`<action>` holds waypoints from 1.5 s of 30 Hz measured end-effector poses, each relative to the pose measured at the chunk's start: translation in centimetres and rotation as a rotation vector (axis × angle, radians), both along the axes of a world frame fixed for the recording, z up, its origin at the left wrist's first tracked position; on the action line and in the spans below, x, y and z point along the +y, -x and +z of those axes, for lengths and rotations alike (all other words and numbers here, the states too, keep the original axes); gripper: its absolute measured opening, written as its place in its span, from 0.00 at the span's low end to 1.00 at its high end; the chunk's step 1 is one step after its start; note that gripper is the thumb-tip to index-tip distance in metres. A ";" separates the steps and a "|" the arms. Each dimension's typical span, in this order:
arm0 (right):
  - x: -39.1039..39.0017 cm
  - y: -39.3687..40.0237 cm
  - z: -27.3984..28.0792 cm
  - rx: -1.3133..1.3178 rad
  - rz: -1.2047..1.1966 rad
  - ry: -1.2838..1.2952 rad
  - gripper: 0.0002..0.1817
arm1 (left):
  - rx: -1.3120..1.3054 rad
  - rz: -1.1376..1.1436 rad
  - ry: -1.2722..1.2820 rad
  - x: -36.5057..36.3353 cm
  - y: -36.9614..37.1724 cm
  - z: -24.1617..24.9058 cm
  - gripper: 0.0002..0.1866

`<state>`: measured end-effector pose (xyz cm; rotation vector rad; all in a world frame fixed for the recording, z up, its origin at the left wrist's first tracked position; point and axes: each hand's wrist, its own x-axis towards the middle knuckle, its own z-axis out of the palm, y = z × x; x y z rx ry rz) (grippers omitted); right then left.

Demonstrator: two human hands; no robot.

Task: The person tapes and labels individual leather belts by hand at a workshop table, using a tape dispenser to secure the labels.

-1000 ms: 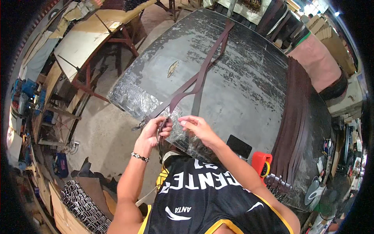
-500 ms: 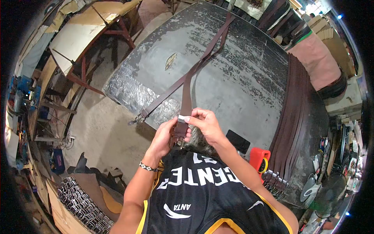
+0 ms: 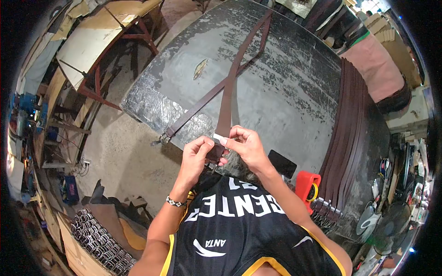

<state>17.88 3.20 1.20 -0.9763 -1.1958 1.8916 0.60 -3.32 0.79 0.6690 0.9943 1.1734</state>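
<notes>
A brown leather belt point(image 3: 225, 108) runs down the table to its near end, which is between my two hands. My left hand point(image 3: 197, 154) is closed on that end, thumb on top, with the metal below mostly hidden. A small white strip point(image 3: 218, 136) lies across the belt, and my right hand point(image 3: 246, 146) pinches it and the belt's edge. A second length of brown strap point(image 3: 198, 109) crosses beneath the belt and ends in a metal buckle point(image 3: 164, 138) at the table's edge. Whether both lengths are one belt cannot be told.
A scuffed dark table point(image 3: 281, 101) lies ahead. Many brown belts point(image 3: 343, 133) hang together along its right side. A red tape dispenser point(image 3: 307, 187) and a dark phone-like slab point(image 3: 282, 164) are right of my hands. Several rows of buckles point(image 3: 99, 241) sit at lower left.
My left thumb has come down onto the belt end, and the fingers have closed more around it. The white strip is slightly tilted now. The far straps have shifted a little.
</notes>
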 end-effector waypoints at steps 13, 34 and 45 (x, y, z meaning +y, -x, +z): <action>0.0 -0.9 -0.3 -0.039 -0.102 -0.144 0.07 | 0.167 0.020 -0.106 1.3 -1.0 0.4 0.11; -0.9 -3.1 1.0 -0.277 -0.056 -0.265 0.15 | 0.340 -0.154 -0.109 2.3 -0.7 2.1 0.07; -1.3 -3.2 1.1 -0.230 -0.117 -0.295 0.16 | 0.318 -0.104 -0.116 1.8 -1.7 2.8 0.07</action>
